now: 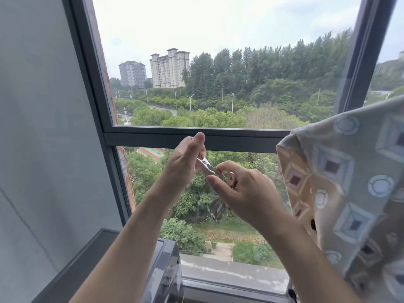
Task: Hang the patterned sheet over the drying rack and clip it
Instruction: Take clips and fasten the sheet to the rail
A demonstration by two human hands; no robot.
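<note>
The patterned sheet (349, 182), grey and tan with square and ring motifs, hangs at the right edge, draped over something that is out of view. In front of the window, both hands meet around metal clips. My left hand (185, 158) pinches the upper end of one metal clip (207, 166). My right hand (242, 189) holds the other end and a small bunch of metal clips (218, 207) that dangles below it. The drying rack itself is not visible.
A large window with a dark frame (196, 136) fills the view, with trees and buildings outside. A grey wall (43, 127) stands on the left. A dark glossy appliance top (161, 265) sits below my forearms, beside the window sill (229, 272).
</note>
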